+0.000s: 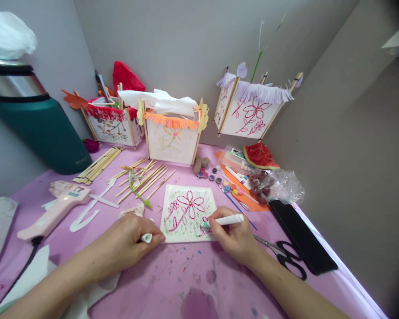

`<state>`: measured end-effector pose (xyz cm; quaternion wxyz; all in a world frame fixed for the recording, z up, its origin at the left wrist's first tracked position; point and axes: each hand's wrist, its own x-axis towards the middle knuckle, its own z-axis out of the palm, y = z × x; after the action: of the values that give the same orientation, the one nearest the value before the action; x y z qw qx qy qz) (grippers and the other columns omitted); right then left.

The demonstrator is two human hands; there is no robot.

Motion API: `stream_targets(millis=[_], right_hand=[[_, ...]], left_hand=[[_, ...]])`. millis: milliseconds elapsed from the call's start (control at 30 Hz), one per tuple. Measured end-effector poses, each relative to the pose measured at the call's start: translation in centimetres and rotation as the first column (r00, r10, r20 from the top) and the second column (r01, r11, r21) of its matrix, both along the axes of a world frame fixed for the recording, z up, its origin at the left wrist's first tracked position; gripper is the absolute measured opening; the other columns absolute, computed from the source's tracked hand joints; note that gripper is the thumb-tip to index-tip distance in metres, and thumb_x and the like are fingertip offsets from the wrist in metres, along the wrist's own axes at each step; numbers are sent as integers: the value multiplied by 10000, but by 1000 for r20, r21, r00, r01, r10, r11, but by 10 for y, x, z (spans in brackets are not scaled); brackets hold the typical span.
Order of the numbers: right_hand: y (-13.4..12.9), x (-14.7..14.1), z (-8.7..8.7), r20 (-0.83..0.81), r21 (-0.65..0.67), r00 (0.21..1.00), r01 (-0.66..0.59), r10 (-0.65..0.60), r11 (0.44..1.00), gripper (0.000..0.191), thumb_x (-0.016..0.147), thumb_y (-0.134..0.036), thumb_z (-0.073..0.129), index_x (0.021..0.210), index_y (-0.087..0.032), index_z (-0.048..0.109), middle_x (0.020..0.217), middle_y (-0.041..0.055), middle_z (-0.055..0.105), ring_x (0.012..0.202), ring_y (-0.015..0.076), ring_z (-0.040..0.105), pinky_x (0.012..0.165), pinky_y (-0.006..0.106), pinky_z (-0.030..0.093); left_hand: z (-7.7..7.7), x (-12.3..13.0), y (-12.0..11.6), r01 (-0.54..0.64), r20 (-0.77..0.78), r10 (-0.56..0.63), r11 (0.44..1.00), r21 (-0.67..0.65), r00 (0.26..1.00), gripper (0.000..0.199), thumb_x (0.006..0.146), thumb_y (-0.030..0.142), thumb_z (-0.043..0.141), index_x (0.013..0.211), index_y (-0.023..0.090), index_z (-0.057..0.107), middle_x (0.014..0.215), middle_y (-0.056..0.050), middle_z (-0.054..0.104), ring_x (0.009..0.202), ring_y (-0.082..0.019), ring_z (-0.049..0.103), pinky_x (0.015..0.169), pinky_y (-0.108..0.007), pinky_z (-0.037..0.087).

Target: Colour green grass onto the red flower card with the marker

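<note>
A square white panel (189, 217) lies flat on the purple-covered table, bearing a dark pink flower drawing and many small green strokes. My right hand (234, 237) is closed on a white marker (231, 219), its green tip at the panel's lower right part. My left hand (136, 239) rests at the panel's lower left corner, fingers closed around a white marker cap (146, 238) whose hollow end shows. Behind the panel stands a white paper lantern (173, 144) with orange fringe and a stick frame.
A pink glue gun (58, 208) and thin wooden sticks (149, 179) lie left. Scissors (286, 257), a black case (302, 239), paint pots (234, 189) and a paintbrush (237, 207) are right. A green bottle (40, 128) and two more lanterns (111, 122) stand behind.
</note>
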<state>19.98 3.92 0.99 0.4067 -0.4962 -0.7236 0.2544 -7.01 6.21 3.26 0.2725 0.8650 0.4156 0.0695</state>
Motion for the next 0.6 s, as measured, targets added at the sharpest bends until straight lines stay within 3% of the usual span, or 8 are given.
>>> stream_targets(millis=[133, 600], right_hand=[[1, 2, -2, -22, 7, 999, 37, -37, 999, 135, 832, -203, 521, 707, -172, 562, 569, -23, 510, 486, 88, 437, 457, 216, 324], [1, 4, 0, -36, 16, 999, -7, 8, 1000, 139, 828, -190, 523, 691, -170, 543, 575, -27, 498, 485, 81, 421, 454, 213, 310]], left_hand=[[1, 0, -1, -1, -4, 1, 1000, 1, 1000, 365, 901, 337, 410, 590, 158, 479, 567, 30, 517, 547, -71, 427, 576, -231, 267], [3, 2, -1, -19, 10, 19, 1000, -18, 1000, 362, 892, 350, 430, 591, 164, 508, 571, 21, 544, 550, -80, 444, 581, -233, 271]])
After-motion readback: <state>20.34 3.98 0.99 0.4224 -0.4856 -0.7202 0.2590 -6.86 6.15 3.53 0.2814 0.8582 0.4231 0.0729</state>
